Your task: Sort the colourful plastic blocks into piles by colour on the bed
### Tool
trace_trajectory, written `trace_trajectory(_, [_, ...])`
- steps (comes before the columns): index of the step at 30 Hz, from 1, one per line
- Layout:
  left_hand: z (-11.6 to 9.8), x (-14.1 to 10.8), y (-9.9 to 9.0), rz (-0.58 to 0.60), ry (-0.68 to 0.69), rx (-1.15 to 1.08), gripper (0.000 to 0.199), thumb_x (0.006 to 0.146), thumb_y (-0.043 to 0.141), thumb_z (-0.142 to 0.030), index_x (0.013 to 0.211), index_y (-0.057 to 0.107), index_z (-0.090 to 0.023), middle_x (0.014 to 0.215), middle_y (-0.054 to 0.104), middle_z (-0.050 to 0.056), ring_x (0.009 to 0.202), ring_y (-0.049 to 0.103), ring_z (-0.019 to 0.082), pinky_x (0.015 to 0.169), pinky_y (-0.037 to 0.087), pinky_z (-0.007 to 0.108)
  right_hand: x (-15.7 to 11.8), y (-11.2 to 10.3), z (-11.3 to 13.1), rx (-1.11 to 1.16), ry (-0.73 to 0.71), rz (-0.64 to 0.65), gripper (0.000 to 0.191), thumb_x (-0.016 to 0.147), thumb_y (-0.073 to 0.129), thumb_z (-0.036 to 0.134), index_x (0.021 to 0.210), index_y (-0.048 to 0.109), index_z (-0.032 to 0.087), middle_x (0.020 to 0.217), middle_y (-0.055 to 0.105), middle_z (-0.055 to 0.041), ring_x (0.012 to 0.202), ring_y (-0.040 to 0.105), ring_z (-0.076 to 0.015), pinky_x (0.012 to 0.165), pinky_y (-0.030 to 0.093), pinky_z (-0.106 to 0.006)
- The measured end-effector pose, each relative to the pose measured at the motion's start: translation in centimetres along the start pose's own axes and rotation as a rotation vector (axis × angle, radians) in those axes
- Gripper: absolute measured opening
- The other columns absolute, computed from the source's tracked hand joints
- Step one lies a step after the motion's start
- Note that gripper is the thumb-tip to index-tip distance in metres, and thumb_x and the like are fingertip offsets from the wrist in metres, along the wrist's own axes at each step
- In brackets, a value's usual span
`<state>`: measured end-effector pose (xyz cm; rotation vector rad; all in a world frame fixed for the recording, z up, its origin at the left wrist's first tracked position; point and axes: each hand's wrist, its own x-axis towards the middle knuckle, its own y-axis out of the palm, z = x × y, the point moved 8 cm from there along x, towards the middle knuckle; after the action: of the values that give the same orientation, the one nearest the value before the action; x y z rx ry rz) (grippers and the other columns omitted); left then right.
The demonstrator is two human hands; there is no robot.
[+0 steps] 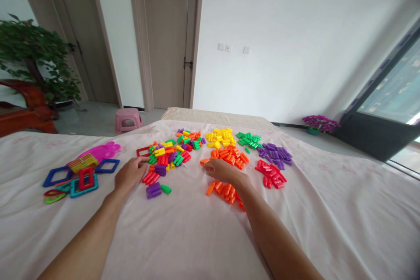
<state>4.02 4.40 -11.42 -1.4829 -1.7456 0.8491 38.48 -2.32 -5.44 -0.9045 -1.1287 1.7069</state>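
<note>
My left hand (pixel 129 173) is at the left edge of a mixed pile of coloured plastic tube pieces (pixel 170 149). Its fingers are slightly bent and apart, with nothing visible between them. Just under its fingertips shows a red square frame (pixel 143 152). At the orange heap (pixel 229 154), my right hand (pixel 225 169) has its fingertips closed on an orange tube piece (pixel 204 162). Another orange group (pixel 226 191) lies partly behind my right wrist. Purple pieces (pixel 153 190) and a green piece (pixel 166 189) lie near my left hand.
Sorted heaps of yellow (pixel 220 138), green (pixel 249 140), purple (pixel 275 155) and red pieces (pixel 271 174) lie beyond and right of my right hand. Blue frames (pixel 57 176), a teal frame (pixel 84 186) and a pink toy (pixel 105 151) lie left on the cloth-covered table (pixel 183 245).
</note>
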Motion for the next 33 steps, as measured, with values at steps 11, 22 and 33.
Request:
trace_trajectory(11, [0.0,0.0,-0.1,-0.015,-0.008,0.005,0.044,0.092,0.052,-0.038,0.127,0.077,-0.030,0.128,0.078,0.003,0.105,0.073,0.023,0.077,0.048,0.030,0.0,3.5,9.1,0.061,-0.194,-0.160,0.033,0.102,0.061,0.025,0.133,0.072,0.020,0.127,0.075,-0.0092,0.119,0.067,-0.0227,0.101,0.051,-0.032])
trace_trajectory(22, [0.3,0.1,0.2,-0.012,-0.011,-0.033,0.045,0.092,0.049,-0.038,0.128,0.076,-0.030,0.126,0.078,0.003,0.108,0.073,0.024,0.079,0.048,0.031,1.0,4.8,11.0,-0.082,-0.129,-0.211,0.022,0.107,0.058,0.035,0.115,0.074,0.024,0.115,0.073,-0.0068,0.107,0.067,-0.0214,0.084,0.047,-0.030])
trace_trajectory(33, [0.3,0.1,0.0,-0.024,0.000,-0.006,0.045,0.092,0.050,-0.041,0.124,0.078,-0.029,0.120,0.080,0.006,0.101,0.074,0.026,0.078,0.050,0.032,0.1,-6.9,-9.2,0.046,0.440,-0.576,0.026,0.102,0.060,0.033,0.116,0.078,0.020,0.101,0.080,-0.0081,0.092,0.072,-0.0210,0.074,0.042,-0.026])
